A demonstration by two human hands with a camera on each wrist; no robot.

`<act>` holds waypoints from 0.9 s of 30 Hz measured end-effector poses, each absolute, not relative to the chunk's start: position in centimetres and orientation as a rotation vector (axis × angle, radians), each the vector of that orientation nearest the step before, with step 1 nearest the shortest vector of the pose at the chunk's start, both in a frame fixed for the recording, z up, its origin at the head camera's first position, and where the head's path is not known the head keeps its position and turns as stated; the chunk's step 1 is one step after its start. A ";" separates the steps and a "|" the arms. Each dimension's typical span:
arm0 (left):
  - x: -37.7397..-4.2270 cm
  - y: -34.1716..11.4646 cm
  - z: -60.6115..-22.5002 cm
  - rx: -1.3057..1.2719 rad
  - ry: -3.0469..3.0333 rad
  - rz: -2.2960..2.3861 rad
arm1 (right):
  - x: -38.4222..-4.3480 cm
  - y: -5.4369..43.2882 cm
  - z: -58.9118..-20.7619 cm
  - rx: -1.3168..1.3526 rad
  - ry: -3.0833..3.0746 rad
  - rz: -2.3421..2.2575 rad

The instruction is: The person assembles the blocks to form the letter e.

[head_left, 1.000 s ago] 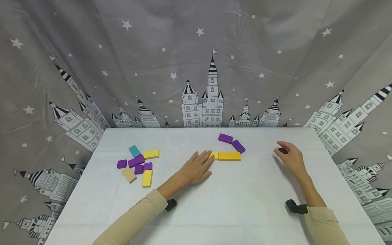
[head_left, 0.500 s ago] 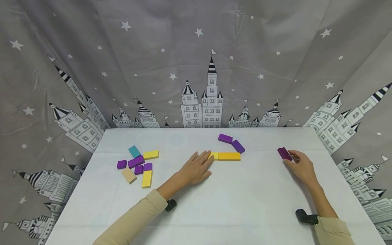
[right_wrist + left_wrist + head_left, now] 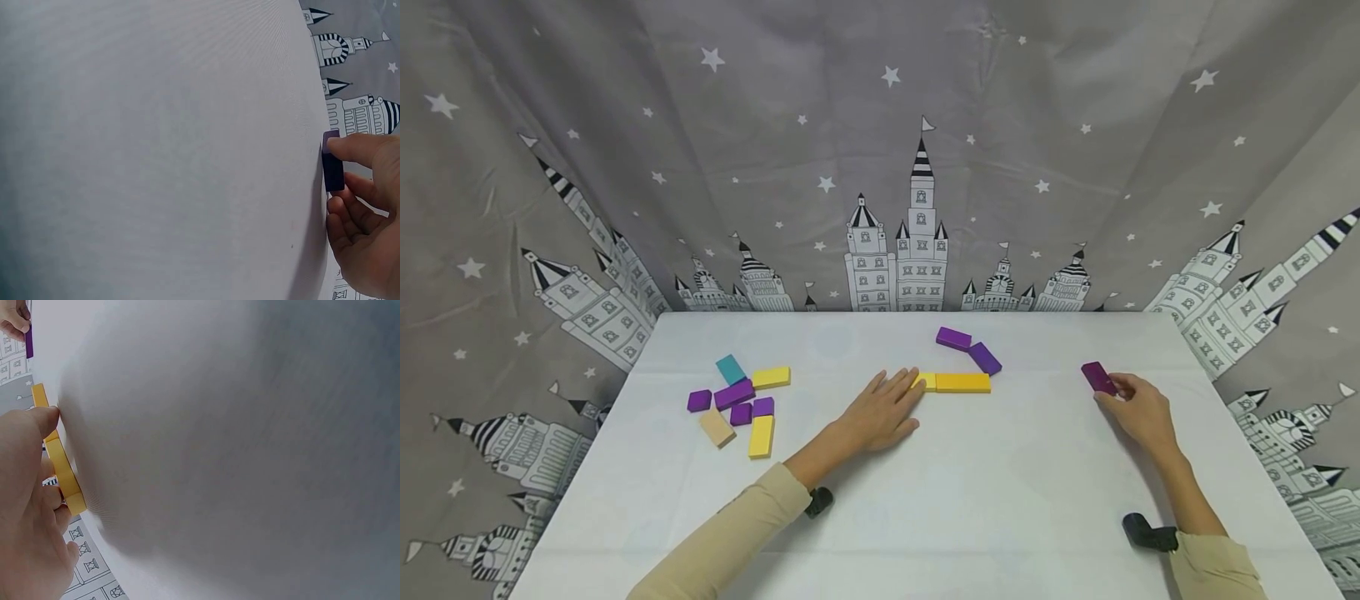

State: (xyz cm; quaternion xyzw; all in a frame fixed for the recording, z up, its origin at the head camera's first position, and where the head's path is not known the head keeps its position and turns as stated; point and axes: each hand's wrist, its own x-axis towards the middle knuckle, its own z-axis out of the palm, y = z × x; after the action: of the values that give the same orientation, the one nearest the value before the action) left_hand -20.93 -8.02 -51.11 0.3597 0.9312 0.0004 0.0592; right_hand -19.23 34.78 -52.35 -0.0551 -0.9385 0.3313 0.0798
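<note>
My left hand (image 3: 880, 412) rests on the table, its fairly straight fingers covering part of a row of yellow blocks. Past the fingertips show a short yellow piece (image 3: 929, 382) and a longer orange-yellow block (image 3: 963, 383), end to end. The left wrist view shows more of the row, with a yellow block (image 3: 65, 472) beside the fingers. Far to the right, my right hand (image 3: 1138, 410) pinches a dark purple block (image 3: 1098, 378) between thumb and fingers. In the right wrist view the thumb lies over one end of that purple block (image 3: 334, 169).
Two purple blocks (image 3: 953, 338) lie behind the row, nearly touching at their ends. On the left is a loose group with a teal block (image 3: 730, 369), yellow blocks (image 3: 762, 437), a tan block (image 3: 717, 428) and several purple pieces (image 3: 734, 394). A grey castle-print curtain (image 3: 880, 167) hangs behind the table.
My right hand has moved slightly right and toward me with the purple block, which now shows more fully. Over the last half second it hardly moves. The left hand stays put.
</note>
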 end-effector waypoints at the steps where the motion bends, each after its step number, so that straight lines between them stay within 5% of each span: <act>1: -21.0 -8.0 -51.2 1.089 2.819 0.003 | -19.3 34.8 -52.4 -0.166 -2.809 0.983; 27: -21.1 -8.0 -51.2 1.075 2.810 -0.001 | -22.9 29.8 -49.7 0.121 -2.760 1.138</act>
State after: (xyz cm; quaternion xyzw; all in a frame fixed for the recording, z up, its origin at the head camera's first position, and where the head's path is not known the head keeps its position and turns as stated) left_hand -21.10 -7.98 -51.15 0.3565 0.9319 -0.0002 0.0666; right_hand -22.86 29.79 -49.69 0.0405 -0.9210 0.3796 0.0770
